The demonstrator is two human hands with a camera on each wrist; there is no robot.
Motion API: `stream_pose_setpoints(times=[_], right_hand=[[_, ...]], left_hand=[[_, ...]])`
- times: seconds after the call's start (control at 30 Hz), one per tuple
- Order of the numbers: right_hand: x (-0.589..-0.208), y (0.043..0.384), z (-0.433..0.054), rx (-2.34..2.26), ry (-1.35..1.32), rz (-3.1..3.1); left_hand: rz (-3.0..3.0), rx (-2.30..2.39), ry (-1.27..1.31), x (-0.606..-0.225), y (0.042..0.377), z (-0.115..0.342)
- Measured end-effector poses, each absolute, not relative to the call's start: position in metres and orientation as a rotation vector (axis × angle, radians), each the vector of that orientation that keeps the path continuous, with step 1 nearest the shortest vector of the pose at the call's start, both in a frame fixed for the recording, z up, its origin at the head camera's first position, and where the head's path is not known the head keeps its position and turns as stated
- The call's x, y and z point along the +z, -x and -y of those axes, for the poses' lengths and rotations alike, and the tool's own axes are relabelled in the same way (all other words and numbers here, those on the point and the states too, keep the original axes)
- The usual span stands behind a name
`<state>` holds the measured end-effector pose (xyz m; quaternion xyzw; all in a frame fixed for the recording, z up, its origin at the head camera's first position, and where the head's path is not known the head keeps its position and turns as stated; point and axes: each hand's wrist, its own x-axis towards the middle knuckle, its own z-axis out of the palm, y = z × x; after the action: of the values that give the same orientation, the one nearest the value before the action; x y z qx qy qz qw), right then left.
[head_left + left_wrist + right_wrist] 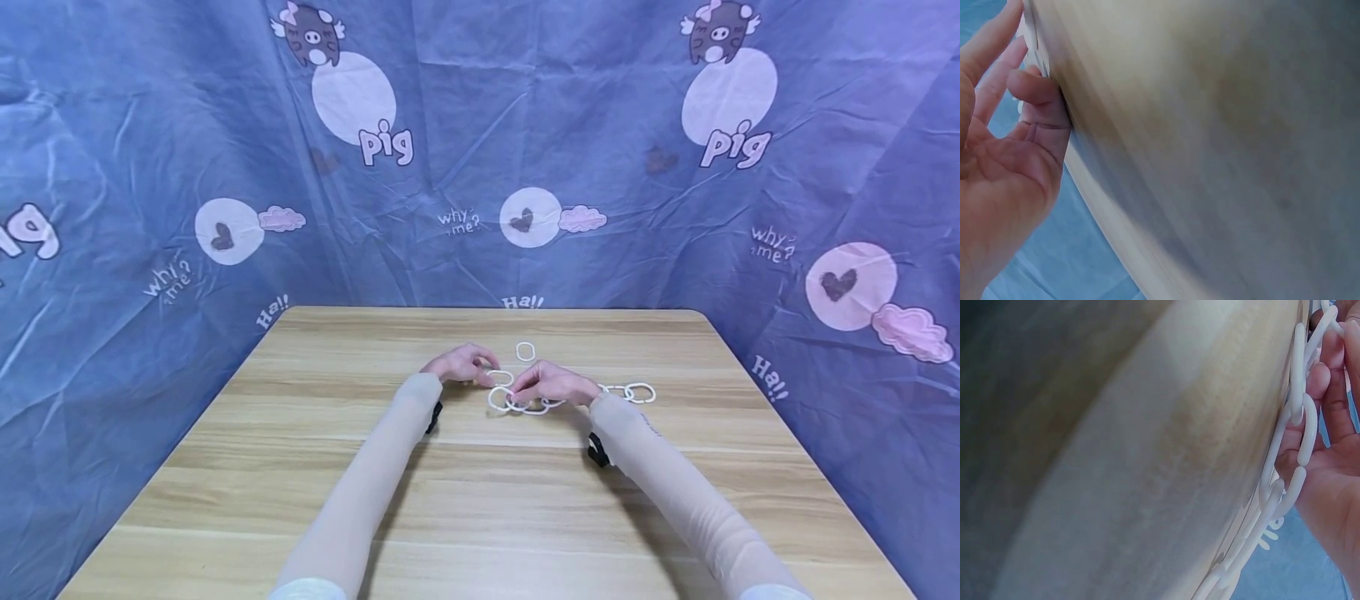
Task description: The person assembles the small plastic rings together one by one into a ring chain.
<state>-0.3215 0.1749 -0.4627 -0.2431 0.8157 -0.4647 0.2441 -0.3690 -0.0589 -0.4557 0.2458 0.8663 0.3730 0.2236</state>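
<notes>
A chain of white plastic links [1298, 375] runs across the wooden table, passing under my right hand [553, 383]. That hand pinches the chain close to its left end, where the end link [491, 400] pokes out beyond the fingertips. Just behind this end, my left hand [465, 364] holds a separate white link [512, 379] by its left side, between thumb and fingers. The left wrist view cuts off those fingertips at its upper left edge. To the right, the chain's other end [654, 392] lies on the wood past my right wrist.
One loose white link [526, 342] lies on the table [480, 517] behind both hands. A blue printed cloth [465, 108] hangs around the table's back and sides. A black strap [597, 450] shows at my right wrist, another strap [433, 417] at the left.
</notes>
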Motion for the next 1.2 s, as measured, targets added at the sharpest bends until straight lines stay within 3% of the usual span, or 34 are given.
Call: stream_pose_setpoints(times=[0.73,1.2], right_hand=[[-0.456,0.324,-0.177,-1.294,0.603,-2.229],[-0.46,0.321,-0.174,-1.29,0.636,-2.229]], left_hand=[[-2.327,1.148,-0.65,-0.448,0.368,0.06],[-2.258,1.346,-0.586,-0.453,0.36,0.086]])
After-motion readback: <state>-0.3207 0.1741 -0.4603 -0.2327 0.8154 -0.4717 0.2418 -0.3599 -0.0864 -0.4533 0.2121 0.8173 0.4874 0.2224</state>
